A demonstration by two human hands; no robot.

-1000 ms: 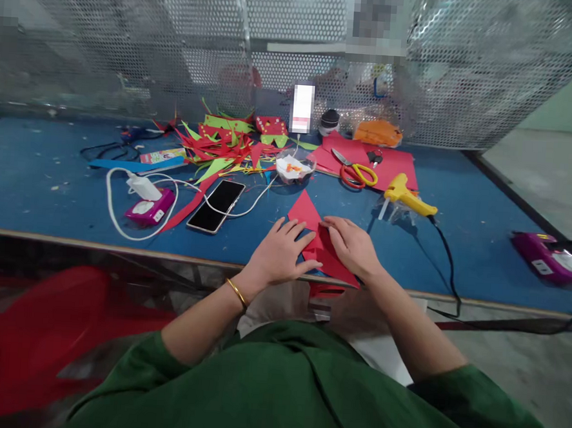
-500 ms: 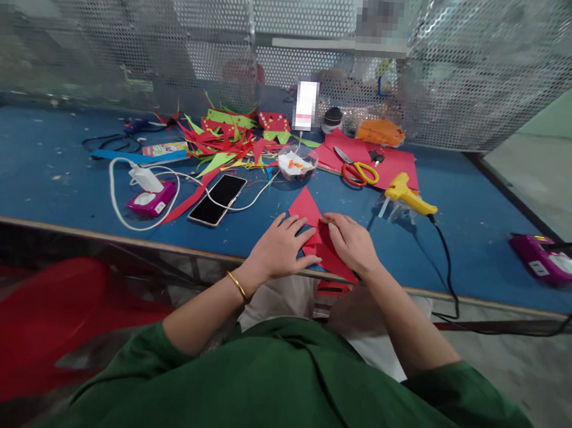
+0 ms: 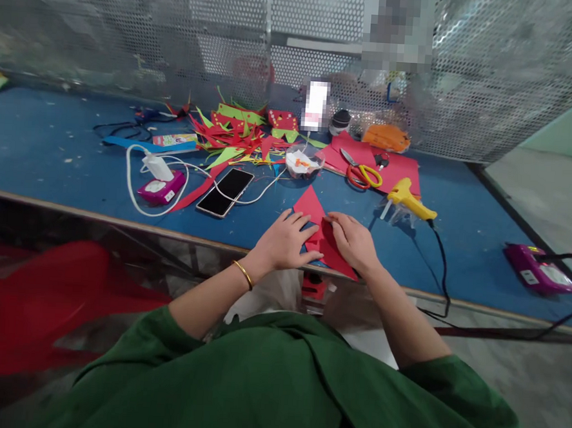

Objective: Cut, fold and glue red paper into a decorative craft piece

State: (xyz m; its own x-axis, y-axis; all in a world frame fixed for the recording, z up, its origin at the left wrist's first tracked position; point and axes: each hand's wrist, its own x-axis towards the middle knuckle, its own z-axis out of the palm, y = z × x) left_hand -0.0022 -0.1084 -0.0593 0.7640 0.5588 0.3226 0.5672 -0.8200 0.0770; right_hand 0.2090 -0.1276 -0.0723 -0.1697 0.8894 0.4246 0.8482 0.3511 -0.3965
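A folded sheet of red paper lies at the table's front edge, its pointed corner facing away from me. My left hand rests flat on its left part with the fingers spread. On the right side my right hand has thumb and fingertips pressed together at the fold, closed on the paper. Its palm covers part of the sheet. Beyond the paper stands a clear bowl with white and orange bits inside.
Red-and-yellow scissors lie on red sheets. A yellow glue gun with a black cord is to the right. Leftward are a phone, a white cable, a purple power socket and paper scraps. Perforated metal stands behind.
The view has shifted slightly, so the table's objects sit a little differently in frame. Both hands stay on the red paper with little visible movement.
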